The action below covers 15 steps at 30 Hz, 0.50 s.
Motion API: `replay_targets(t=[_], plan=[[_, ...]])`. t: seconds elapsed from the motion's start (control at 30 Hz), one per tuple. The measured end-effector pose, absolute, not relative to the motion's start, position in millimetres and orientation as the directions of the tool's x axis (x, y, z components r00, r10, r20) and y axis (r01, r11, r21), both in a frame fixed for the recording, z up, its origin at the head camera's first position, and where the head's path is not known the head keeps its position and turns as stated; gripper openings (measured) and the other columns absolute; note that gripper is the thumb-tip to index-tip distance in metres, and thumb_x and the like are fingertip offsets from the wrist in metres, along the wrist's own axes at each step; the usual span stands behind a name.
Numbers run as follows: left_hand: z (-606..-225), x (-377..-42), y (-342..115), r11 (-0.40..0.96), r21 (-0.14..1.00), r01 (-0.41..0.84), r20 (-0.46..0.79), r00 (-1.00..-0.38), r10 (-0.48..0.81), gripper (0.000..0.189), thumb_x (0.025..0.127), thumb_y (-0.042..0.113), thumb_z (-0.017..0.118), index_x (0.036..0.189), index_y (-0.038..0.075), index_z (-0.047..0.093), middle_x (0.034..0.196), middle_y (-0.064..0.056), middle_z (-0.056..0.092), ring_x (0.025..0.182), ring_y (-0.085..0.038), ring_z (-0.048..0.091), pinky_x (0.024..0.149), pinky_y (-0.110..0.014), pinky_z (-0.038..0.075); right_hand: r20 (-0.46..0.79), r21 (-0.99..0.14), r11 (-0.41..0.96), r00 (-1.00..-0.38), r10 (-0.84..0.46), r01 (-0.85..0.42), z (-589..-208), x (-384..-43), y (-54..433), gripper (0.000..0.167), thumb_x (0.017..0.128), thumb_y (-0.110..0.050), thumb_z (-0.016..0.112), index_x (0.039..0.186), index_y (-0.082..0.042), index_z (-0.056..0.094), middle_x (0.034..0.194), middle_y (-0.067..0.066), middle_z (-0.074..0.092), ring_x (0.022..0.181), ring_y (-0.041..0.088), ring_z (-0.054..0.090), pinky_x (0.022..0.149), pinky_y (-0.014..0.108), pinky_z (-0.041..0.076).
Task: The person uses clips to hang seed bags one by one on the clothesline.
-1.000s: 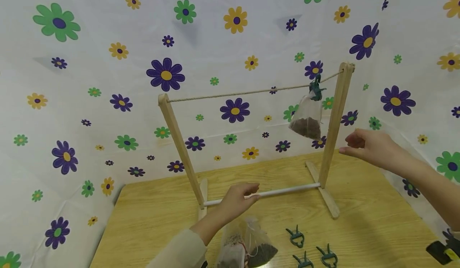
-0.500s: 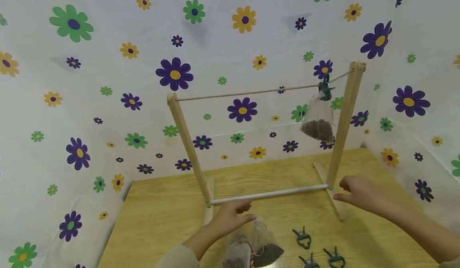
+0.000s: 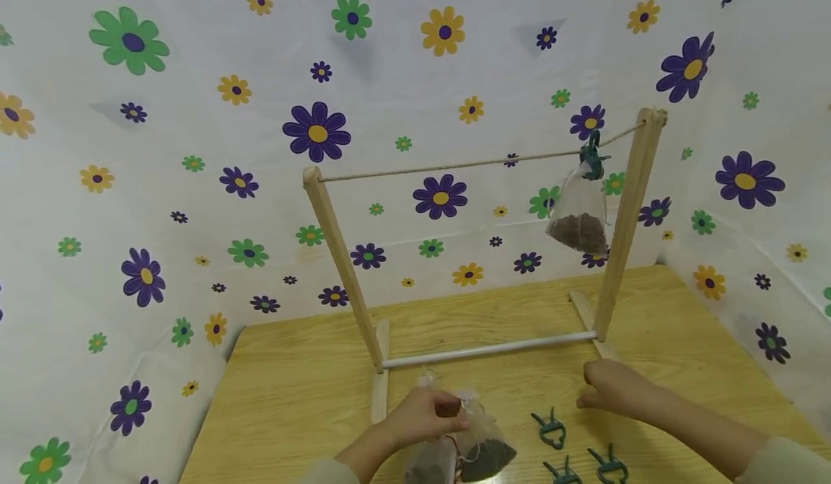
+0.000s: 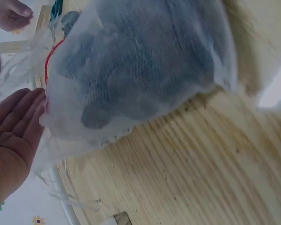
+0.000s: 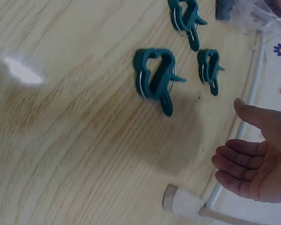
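Left hand (image 3: 423, 418) at a bag (image 4: 136, 61), right hand (image 3: 615, 390) near clips (image 5: 164, 82), both loose, empty (only wrist views show palms (image 5: 271, 176)).

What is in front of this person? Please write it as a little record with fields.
Left hand: at the mesh bags, at least two, on the table
Right hand: holding nothing, near the loose clips
Loose clips: three, green
Hanging bag: brown filling, clipped to the rope
Stand: two wooden posts, white bar between them
Backdrop: white, flower-patterned
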<state>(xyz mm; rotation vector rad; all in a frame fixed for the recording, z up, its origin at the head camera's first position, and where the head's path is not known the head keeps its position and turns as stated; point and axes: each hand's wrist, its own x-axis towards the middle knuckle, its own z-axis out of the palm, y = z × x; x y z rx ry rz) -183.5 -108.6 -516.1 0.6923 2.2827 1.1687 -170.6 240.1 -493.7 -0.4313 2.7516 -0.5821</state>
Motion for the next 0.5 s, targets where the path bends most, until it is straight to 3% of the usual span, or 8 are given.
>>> replay_targets(t=[0.1,0.23,0.37,0.5], plan=[[-519,-181,-104,0.499,0.846,0.190,-0.210,-0.740,0.639,0.025,0.085,0.032,0.070,0.095,0.010,0.074,0.085,0.004,0.072,0.072,0.000,0.062,0.062,-0.019,0.050,-0.256,-0.443,0.878,-0.913,-0.317,-0.181,-502,-169,227,0.035,0.074,-0.027,0.080,0.076,-0.002,0.057,0.067,0.003,0.053,0.058,0.013,0.047,0.050,0.027,0.040],[-525,-177,-98,0.467,0.863,0.194,-0.198,-0.719,0.666,0.023,0.085,0.028,0.071,0.083,0.005,0.072,0.068,0.010,0.064,0.057,0.002,0.049,0.052,-0.016,0.042,-0.268,-0.412,0.893,-0.912,-0.310,-0.182,-508,-166,210,0.044,0.072,-0.035,0.081,0.064,-0.008,0.047,0.060,-0.001,0.040,0.054,0.013,0.033,0.049,0.026,0.028],[-533,-175,-93,0.444,0.864,0.236,-0.170,-0.693,0.700,0.024,0.085,0.026,0.071,0.080,0.003,0.069,0.062,0.014,0.056,0.053,0.003,0.043,0.049,-0.014,0.036,-0.298,-0.360,0.909,-0.897,-0.325,-0.210,-511,-166,194,0.052,0.073,-0.044,0.078,0.057,-0.010,0.042,0.057,-0.002,0.035,0.052,0.012,0.031,0.049,0.027,0.029],[-538,-171,-88,0.480,0.836,0.266,-0.170,-0.706,0.688,0.022,0.085,0.027,0.070,0.078,0.006,0.069,0.059,0.015,0.053,0.052,0.004,0.042,0.048,-0.014,0.035,-0.367,-0.291,0.934,-0.876,-0.312,-0.210,-513,-171,178,0.054,0.075,-0.053,0.072,0.064,-0.003,0.055,0.064,0.004,0.052,0.058,0.017,0.047,0.052,0.038,0.044]])
